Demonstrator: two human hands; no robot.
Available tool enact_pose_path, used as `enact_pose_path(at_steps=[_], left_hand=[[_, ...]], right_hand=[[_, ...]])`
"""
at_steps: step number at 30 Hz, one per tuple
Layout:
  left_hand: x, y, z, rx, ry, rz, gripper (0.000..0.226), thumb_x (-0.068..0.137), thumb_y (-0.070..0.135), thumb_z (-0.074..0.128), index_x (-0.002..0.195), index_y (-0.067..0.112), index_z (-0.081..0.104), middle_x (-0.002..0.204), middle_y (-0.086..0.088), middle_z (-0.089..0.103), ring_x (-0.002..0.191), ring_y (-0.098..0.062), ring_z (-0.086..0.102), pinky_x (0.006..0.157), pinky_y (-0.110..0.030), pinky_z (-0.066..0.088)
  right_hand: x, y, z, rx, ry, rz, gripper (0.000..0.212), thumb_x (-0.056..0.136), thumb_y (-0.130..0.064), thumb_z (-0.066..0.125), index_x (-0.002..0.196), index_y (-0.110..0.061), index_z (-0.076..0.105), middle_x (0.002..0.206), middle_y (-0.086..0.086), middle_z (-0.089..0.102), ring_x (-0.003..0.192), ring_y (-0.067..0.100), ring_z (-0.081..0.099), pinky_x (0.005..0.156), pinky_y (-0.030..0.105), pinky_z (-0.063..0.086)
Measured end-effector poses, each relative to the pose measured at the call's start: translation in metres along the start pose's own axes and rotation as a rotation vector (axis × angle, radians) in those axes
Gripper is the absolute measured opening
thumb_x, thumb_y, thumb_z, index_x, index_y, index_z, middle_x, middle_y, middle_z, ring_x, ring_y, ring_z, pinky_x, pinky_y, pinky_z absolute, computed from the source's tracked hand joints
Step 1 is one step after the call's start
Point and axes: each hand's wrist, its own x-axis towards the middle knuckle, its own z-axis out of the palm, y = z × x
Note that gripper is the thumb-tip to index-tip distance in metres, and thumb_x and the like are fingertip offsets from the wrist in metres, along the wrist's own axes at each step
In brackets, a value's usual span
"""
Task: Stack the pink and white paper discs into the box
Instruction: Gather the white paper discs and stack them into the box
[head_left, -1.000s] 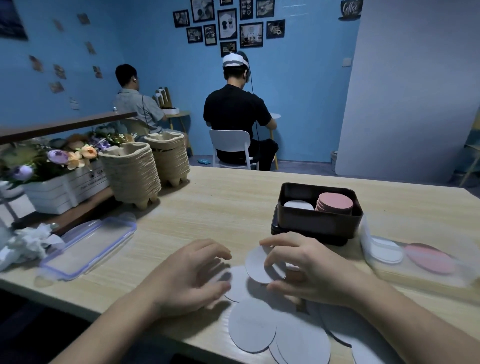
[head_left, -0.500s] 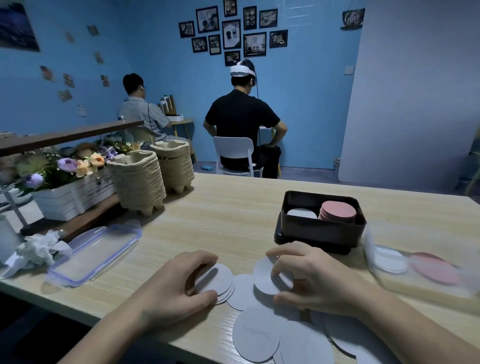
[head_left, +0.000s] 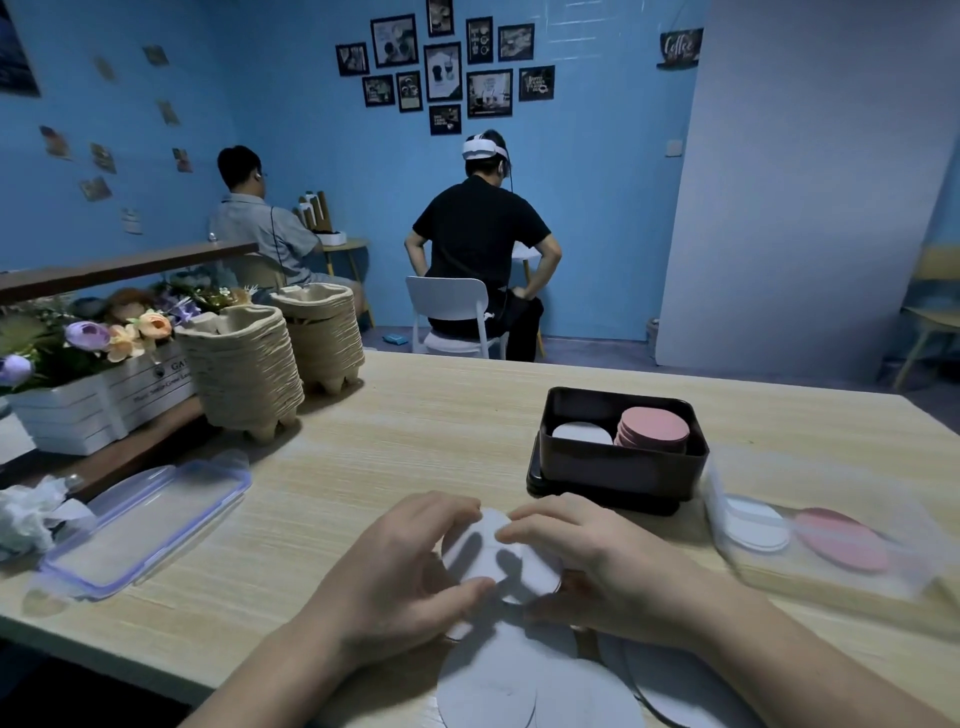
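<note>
In the head view, the black box (head_left: 618, 467) sits on the table (head_left: 415, 431) just beyond my hands. It is partly filled: a pink stack (head_left: 655, 426) stands in its right side, up to about the rim, and a lower white stack (head_left: 581, 433) lies in its left side. Much is left, I judge. Loose white discs (head_left: 519, 680) lie overlapping at the near edge of the table below my wrists. Off to my right, a clear tray (head_left: 924, 561) holds a further white pile (head_left: 756, 525) and a pink pile (head_left: 841, 540), both blurred. So I take this to be the gathering step, squaring up whites before they go to the box. My left hand (head_left: 395, 577) and right hand (head_left: 597, 561) are close together, fingertips almost meeting, and both are clamped on a small bunch of white discs (head_left: 488, 551) in front of the box. My left thumb is at the bunch's near edge with the fingers curled over its far edge, and my right fingers curl over its upper right part. I cannot tell how many discs are in the bunch, because the edges are fanned and shadowed by my fingers; a few, at a guess. Both forearms come in from the lower edge, wrists low, palms turned down and inward.
</note>
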Motion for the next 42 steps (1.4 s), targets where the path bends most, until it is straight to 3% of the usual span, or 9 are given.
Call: enact_pose_path(at_steps=[7, 13, 15, 19, 25, 33, 36, 42], left_hand=[[0.012, 0.009, 0.014, -0.001, 0.025, 0.056, 0.050, 0.086, 0.054, 0.072, 0.124, 0.024, 0.061, 0.125, 0.011, 0.066, 0.117, -0.007, 0.060, 0.095, -0.029, 0.050], [0.007, 0.007, 0.017, -0.038, 0.020, 0.070, 0.057, 0.087, 0.066, 0.068, 0.127, 0.029, 0.054, 0.136, 0.012, 0.063, 0.125, -0.003, 0.057, 0.099, -0.024, 0.049], [0.003, 0.003, 0.014, -0.071, 0.043, 0.052, 0.053, 0.085, 0.061, 0.073, 0.127, 0.034, 0.053, 0.137, 0.014, 0.063, 0.127, 0.000, 0.057, 0.100, -0.023, 0.050], [0.001, 0.001, 0.011, -0.088, 0.108, 0.094, 0.031, 0.086, 0.040, 0.075, 0.110, 0.024, 0.063, 0.123, 0.013, 0.071, 0.127, 0.003, 0.058, 0.097, -0.025, 0.051], [0.004, -0.002, 0.015, -0.126, 0.082, 0.125, 0.027, 0.086, 0.036, 0.081, 0.108, 0.026, 0.069, 0.127, 0.011, 0.069, 0.120, -0.001, 0.063, 0.092, -0.027, 0.056], [0.003, 0.004, 0.016, 0.086, 0.069, 0.164, 0.030, 0.082, 0.043, 0.080, 0.102, 0.025, 0.068, 0.117, 0.010, 0.066, 0.102, -0.009, 0.063, 0.080, -0.025, 0.054], [0.004, 0.007, 0.018, 0.152, 0.075, 0.191, 0.029, 0.079, 0.044, 0.079, 0.097, 0.023, 0.068, 0.113, 0.005, 0.068, 0.097, -0.014, 0.064, 0.077, -0.030, 0.054], [0.000, 0.010, 0.009, 0.196, 0.000, 0.155, 0.034, 0.086, 0.052, 0.072, 0.109, 0.028, 0.064, 0.123, 0.011, 0.065, 0.108, -0.011, 0.062, 0.086, -0.031, 0.051]], right_hand=[[0.001, 0.002, -0.002, 0.016, 0.036, -0.023, 0.026, 0.092, -0.051, 0.070, 0.107, -0.033, 0.058, 0.140, -0.010, 0.049, 0.127, 0.013, 0.050, 0.095, 0.037, 0.051], [0.000, -0.003, -0.005, 0.052, 0.102, -0.043, 0.023, 0.095, -0.052, 0.066, 0.095, -0.030, 0.059, 0.139, -0.006, 0.054, 0.127, 0.006, 0.051, 0.095, 0.022, 0.049], [-0.001, -0.003, -0.005, 0.045, 0.131, -0.050, 0.021, 0.096, -0.048, 0.069, 0.095, -0.030, 0.058, 0.139, -0.004, 0.056, 0.128, 0.008, 0.052, 0.096, 0.020, 0.047], [-0.001, -0.002, -0.005, 0.051, 0.181, -0.049, 0.024, 0.095, -0.051, 0.069, 0.094, -0.030, 0.058, 0.142, -0.003, 0.057, 0.132, 0.007, 0.050, 0.101, 0.016, 0.043], [-0.001, -0.001, -0.004, 0.048, 0.156, -0.054, 0.023, 0.091, -0.051, 0.071, 0.094, -0.034, 0.056, 0.147, -0.001, 0.056, 0.135, 0.009, 0.050, 0.104, 0.009, 0.037], [-0.001, -0.003, -0.006, 0.030, 0.059, -0.056, 0.024, 0.087, -0.049, 0.074, 0.099, -0.035, 0.058, 0.153, 0.000, 0.050, 0.139, 0.012, 0.049, 0.103, 0.020, 0.045], [0.000, -0.003, -0.006, -0.020, 0.081, -0.087, 0.021, 0.087, -0.045, 0.075, 0.094, -0.033, 0.059, 0.145, -0.002, 0.056, 0.129, 0.014, 0.057, 0.095, 0.024, 0.052], [-0.001, -0.005, -0.003, -0.052, 0.114, -0.098, 0.027, 0.086, -0.054, 0.071, 0.095, -0.031, 0.062, 0.137, 0.000, 0.061, 0.120, 0.016, 0.062, 0.088, 0.030, 0.057]])
